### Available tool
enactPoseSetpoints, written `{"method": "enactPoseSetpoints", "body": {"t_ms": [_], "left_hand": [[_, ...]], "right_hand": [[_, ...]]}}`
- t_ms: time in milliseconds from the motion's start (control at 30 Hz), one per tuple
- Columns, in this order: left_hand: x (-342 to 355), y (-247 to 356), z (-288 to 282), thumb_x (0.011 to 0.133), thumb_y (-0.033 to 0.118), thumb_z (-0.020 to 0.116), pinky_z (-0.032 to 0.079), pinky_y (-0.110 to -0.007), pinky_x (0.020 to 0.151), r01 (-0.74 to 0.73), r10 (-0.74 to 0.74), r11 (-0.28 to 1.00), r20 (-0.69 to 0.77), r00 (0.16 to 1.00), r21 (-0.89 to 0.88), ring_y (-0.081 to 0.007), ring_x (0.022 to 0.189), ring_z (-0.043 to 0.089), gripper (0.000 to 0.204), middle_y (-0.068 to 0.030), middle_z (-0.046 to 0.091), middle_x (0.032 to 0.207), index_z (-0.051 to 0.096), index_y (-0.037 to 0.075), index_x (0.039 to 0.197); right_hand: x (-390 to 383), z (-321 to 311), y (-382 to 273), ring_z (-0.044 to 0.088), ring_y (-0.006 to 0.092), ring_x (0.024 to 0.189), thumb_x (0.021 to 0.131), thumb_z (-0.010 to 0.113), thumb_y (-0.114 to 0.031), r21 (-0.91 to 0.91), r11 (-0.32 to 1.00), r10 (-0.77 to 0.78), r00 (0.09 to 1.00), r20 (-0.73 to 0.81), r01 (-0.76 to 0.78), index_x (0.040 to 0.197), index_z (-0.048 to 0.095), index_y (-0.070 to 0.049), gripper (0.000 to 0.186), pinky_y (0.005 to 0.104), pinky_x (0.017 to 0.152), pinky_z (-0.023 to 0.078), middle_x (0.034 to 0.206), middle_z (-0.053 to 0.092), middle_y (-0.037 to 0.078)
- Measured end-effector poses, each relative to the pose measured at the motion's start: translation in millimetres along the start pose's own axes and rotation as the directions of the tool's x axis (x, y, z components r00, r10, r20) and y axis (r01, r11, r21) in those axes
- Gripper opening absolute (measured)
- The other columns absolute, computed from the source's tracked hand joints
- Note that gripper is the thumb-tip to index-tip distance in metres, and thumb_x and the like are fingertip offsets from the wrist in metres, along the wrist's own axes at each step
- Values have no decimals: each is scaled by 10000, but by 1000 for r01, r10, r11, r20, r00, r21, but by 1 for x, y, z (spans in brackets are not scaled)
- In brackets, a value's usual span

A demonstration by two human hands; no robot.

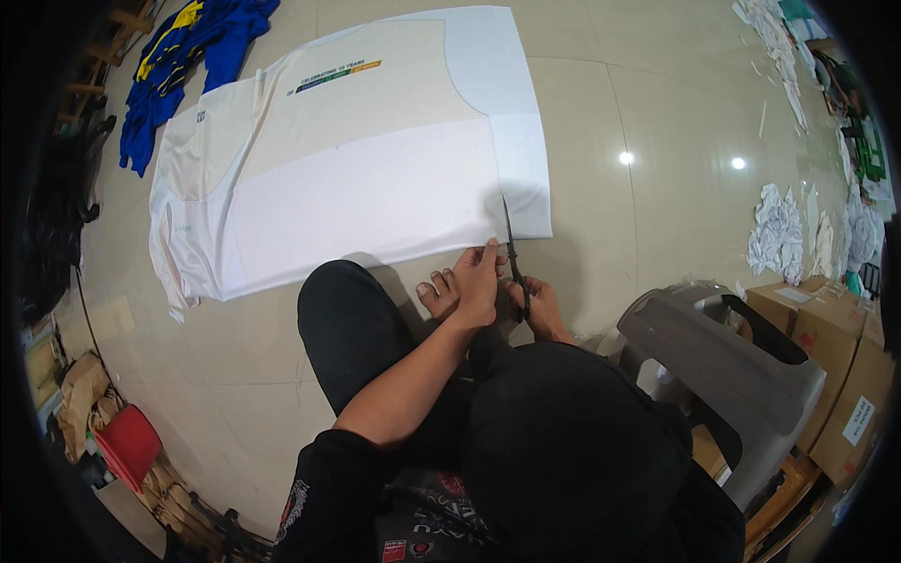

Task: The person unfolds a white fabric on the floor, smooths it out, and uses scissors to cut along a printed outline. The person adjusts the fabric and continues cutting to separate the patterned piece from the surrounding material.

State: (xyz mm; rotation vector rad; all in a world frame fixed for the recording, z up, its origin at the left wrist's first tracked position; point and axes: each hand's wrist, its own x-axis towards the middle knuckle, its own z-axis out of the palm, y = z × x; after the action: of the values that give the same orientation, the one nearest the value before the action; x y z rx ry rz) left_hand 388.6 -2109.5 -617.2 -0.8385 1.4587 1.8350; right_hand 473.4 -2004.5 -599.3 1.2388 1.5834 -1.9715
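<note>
A large white cloth (366, 192) lies spread on the floor, with cream garment-shaped panels (375, 103) marked out on it. One panel carries a small line of print with a coloured band. At the cloth's near edge, toward its right end, my left hand (479, 281) is closed, its fingertips pinching that edge. My right hand (542, 308) grips a pair of dark scissors (511, 246) just to the right. Their long blades point away from me, over the cloth beside the panel's right border. My bare foot (438, 293) rests behind my left hand.
Blue and yellow clothing (216, 52) lies at the far left. A grey plastic stool (727, 366) stands near on the right, beside cardboard boxes (835, 347). White scraps (777, 230) are heaped at the right. A red object (129, 446) is at the lower left.
</note>
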Motion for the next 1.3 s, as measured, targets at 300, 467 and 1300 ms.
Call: {"method": "enactPoseSetpoints", "body": {"t_ms": [300, 467, 1300], "left_hand": [[0, 1, 0, 1033, 382, 729, 428, -269, 635, 13, -13, 1000, 4, 1000, -3, -83, 750, 553, 292, 15, 687, 878, 702, 94, 991], [0, 0, -1, 1040, 370, 722, 435, -249, 625, -13, 13, 1000, 11, 1000, 7, -76, 731, 560, 290, 9, 690, 865, 702, 84, 995], [6, -6, -2, 1050, 350, 709, 445, -244, 597, -32, 32, 999, 9, 999, 14, -80, 700, 571, 295, -12, 695, 860, 696, 59, 1005]], "right_hand": [[-1, 1, 0, 524, 113, 535, 944, 779, -289, 32, 999, 19, 1000, -12, -19, 843, 640, -52, 293, 290, 501, 388, 657, 573, 1], [0, 0, 1, 527, 117, 508, 934, 788, -280, 21, 1000, 11, 1000, -24, -11, 833, 655, -40, 293, 294, 480, 381, 627, 595, 26], [3, -8, 14, 561, 124, 520, 930, 838, -299, 25, 999, -35, 999, 10, 35, 807, 654, -36, 344, 302, 488, 424, 636, 613, 23]]}}
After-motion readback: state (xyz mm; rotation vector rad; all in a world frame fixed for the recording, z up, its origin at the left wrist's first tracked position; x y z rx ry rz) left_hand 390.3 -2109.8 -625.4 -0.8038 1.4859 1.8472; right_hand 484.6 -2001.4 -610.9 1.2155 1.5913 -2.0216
